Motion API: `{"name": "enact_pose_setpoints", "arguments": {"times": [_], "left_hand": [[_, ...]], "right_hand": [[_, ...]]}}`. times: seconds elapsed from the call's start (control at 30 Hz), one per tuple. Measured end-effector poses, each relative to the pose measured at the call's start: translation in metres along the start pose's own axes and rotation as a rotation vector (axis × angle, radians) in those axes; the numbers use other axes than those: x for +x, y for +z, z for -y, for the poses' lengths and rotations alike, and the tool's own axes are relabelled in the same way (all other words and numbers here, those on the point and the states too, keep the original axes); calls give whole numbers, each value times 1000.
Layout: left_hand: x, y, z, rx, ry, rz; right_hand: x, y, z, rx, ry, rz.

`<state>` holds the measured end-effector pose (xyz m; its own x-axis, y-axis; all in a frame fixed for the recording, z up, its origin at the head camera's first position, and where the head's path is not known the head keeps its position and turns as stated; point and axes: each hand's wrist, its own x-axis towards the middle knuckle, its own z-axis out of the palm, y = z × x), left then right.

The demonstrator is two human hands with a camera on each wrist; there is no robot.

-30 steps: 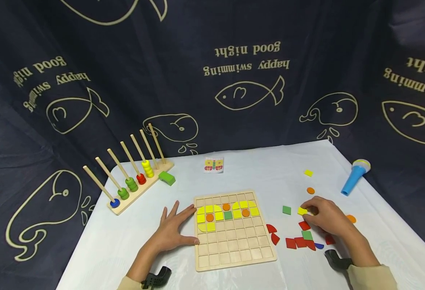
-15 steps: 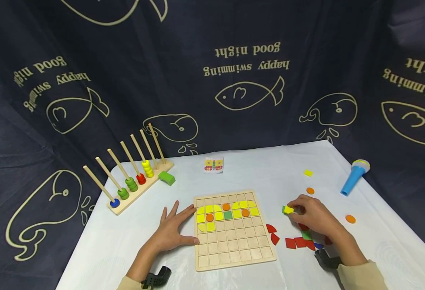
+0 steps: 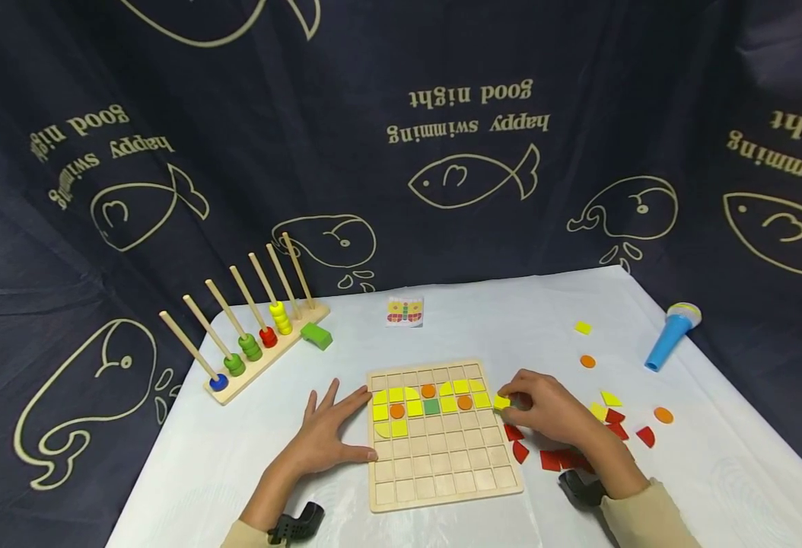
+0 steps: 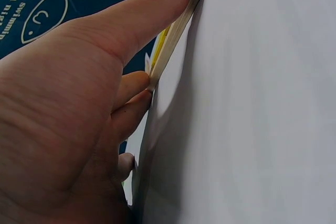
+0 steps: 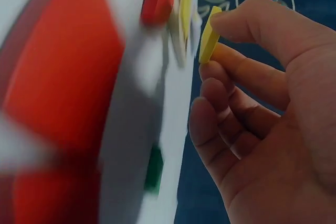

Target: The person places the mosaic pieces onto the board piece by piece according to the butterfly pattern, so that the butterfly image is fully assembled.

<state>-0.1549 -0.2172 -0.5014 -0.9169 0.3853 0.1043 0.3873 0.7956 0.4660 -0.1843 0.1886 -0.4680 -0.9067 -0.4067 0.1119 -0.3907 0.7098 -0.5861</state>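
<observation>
My right hand (image 3: 545, 407) pinches a yellow square tile (image 3: 502, 402) between thumb and fingers, right at the right edge of the wooden grid board (image 3: 442, 464). In the right wrist view the yellow tile (image 5: 210, 35) stands on edge in the pinch. Spread fingers of my left hand (image 3: 329, 434) rest against the board's left side, thumb on its rim; the left wrist view shows the thumb (image 4: 152, 14) on the board's edge (image 4: 176, 40). Yellow tiles, orange discs (image 3: 465, 402) and one green square (image 3: 431, 407) fill cells in the board's upper rows.
Red tiles (image 3: 550, 460) and yellow ones lie right of the board, partly under my right forearm. Farther right are orange discs (image 3: 663, 415) and a blue toy microphone (image 3: 666, 342). A picture card (image 3: 404, 312), green block (image 3: 316, 336) and peg rack (image 3: 264, 365) stand behind.
My right hand has lifted the yellow square from the loose tiles and carried it left, past the green square, to the board's edge. The left hand keeps its place.
</observation>
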Motion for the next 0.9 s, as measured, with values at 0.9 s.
{"name": "enact_pose_setpoints", "arguments": {"times": [0.9], "left_hand": [[0,0,0,4,-5,3]], "right_hand": [[40,57,72,-44,-299,99]]}}
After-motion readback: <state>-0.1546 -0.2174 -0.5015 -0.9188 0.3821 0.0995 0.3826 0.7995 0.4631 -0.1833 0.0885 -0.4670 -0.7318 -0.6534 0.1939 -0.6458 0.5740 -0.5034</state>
